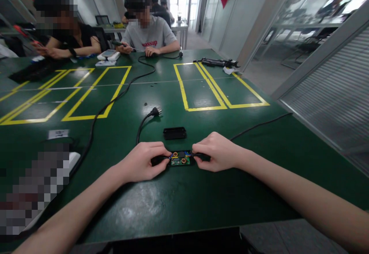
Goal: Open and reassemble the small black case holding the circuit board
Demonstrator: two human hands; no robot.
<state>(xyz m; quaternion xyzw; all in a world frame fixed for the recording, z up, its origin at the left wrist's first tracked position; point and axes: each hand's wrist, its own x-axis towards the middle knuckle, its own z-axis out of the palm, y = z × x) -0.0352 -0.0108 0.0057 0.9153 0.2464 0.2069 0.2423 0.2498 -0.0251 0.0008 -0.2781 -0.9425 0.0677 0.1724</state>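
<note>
Between my hands lies a small green circuit board (180, 158) with copper coils, seated in a black case half on the table. My left hand (148, 160) pinches the black power cable at the board's left end. At the right end, my right hand (216, 152) is closed on the other black cable, its fingertips close to blue and yellow wires. Just beyond the board rests a black case cover (174, 133), apart from both hands. A black plug (155, 112) on the left cable lies farther out on the table.
Yellow tape rectangles (206, 109) mark the green table (138, 204). A long black cable (95, 125) runs along the left past a blurred white-edged object (62, 181). A folded black tripod-like item (219, 62) lies at the far right. Two people sit across, one holding a screwdriver.
</note>
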